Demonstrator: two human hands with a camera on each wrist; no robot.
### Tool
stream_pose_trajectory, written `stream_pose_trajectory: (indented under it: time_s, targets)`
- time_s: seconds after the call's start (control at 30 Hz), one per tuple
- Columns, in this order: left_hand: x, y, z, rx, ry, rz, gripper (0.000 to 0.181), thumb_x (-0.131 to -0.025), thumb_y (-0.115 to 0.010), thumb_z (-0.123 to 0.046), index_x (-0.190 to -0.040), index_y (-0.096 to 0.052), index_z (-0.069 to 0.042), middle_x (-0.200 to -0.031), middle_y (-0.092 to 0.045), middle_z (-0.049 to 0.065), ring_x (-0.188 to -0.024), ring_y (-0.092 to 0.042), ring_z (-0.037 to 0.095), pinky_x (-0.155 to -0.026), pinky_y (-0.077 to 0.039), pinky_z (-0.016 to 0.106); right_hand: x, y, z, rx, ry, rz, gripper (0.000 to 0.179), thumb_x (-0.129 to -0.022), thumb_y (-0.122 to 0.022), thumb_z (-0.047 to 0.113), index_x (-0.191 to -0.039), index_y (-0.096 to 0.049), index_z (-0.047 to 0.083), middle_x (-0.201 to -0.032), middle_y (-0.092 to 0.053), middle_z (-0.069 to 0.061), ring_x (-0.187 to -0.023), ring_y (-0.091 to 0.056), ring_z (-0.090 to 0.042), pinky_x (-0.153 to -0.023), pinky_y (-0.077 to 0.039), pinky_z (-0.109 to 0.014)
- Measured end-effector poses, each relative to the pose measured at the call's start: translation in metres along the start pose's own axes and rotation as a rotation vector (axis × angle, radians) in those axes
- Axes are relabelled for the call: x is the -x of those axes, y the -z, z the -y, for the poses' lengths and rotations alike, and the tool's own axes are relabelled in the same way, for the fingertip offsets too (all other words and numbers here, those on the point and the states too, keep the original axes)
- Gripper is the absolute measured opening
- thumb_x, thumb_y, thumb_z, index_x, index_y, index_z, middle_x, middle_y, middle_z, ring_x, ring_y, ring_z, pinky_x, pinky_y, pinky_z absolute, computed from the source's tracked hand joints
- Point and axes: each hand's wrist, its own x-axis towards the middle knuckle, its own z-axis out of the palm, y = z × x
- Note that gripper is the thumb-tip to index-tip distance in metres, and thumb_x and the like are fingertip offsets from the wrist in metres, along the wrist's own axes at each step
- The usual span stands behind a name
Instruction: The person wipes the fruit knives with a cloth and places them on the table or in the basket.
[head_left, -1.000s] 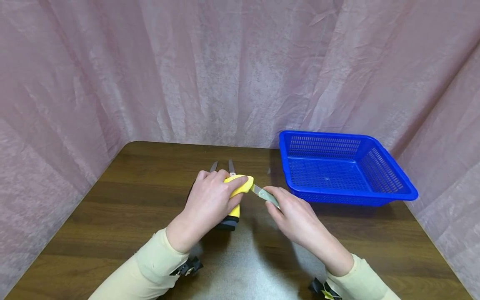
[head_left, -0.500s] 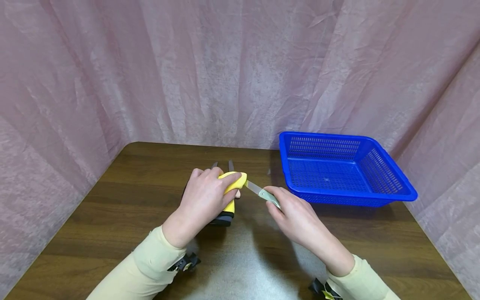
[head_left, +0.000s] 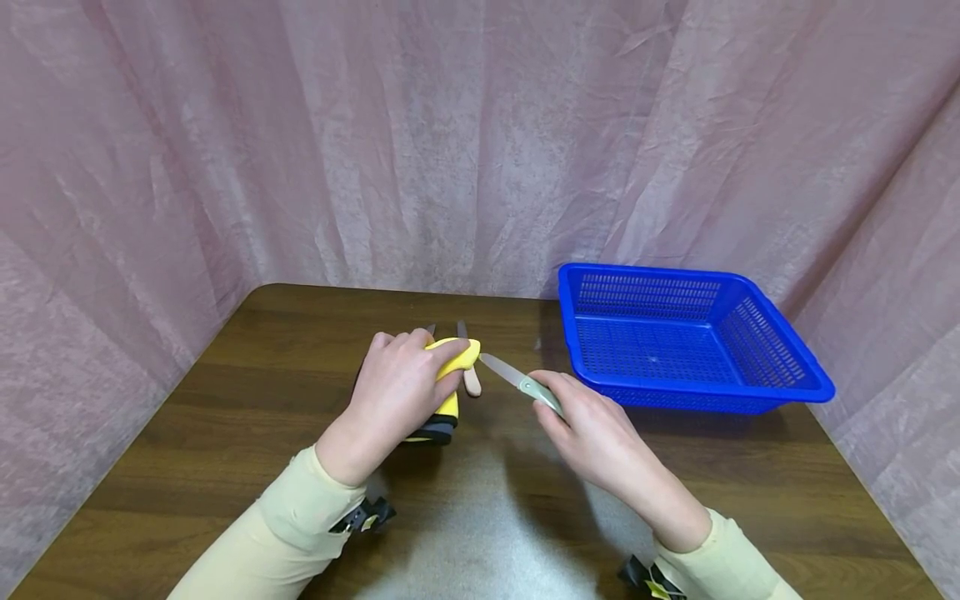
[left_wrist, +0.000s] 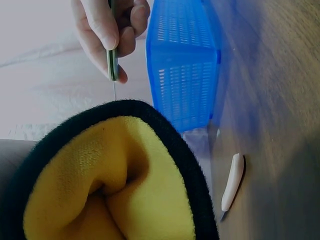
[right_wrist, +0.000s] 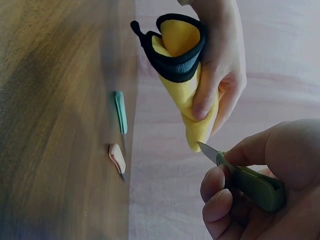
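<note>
My left hand (head_left: 397,375) grips a bunched yellow cloth (head_left: 457,358) with black edging and a grey side. Its wide folded end fills much of the left wrist view. Across from it, my right hand (head_left: 592,425) holds a folding knife (head_left: 538,392) by its pale green handle, blade out. The blade's tip points at the narrow end of the cloth, right by it in the right wrist view. On the table, partly behind the left hand in the head view, lie a pink-handled folding knife (right_wrist: 117,158) and a teal-handled one (right_wrist: 121,112), both with blades out.
A blue plastic basket (head_left: 697,392) with slotted walls stands at the back right of the brown wooden table (head_left: 225,433). Pink curtains (head_left: 435,150) hang behind and around the table.
My left hand has drawn the cloth leftward along the blade to its tip, baring the blade. More of the pink-handled knife shows. My right hand has stayed almost still.
</note>
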Motion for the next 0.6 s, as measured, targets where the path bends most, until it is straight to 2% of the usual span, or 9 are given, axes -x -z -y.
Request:
stream_pose_trajectory:
  time_s: [0.27,0.6]
  targets:
    - [-0.0001,0.0037,0.0023,-0.003,0.017,0.0,0.037,-0.093,-0.086,-0.025,-0.13,-0.083,-0.023,-0.095,-0.073,0.012,-0.078,-0.07,0.034,-0.075,-0.049,0.053,-0.0001,0.0015,0.0006,0.001,-0.002,-0.002,0.031,-0.108,-0.066,0.013,-0.138,-0.071,0.01,-0.113,-0.073,0.0,-0.094,-0.068,-0.021,-0.081,-0.059,-0.05]
    - [-0.0013,0.0049,-0.0009,0.024,0.006,-0.023,0.039,-0.092,-0.088,-0.024,-0.131,-0.082,-0.026,-0.094,-0.073,0.009,-0.077,-0.069,0.031,-0.076,-0.049,0.052,-0.0007,0.0014,0.0013,-0.009,-0.004,-0.003,0.029,-0.108,-0.067,0.013,-0.137,-0.072,0.013,-0.115,-0.074,0.001,-0.095,-0.07,-0.021,-0.081,-0.059,-0.051]
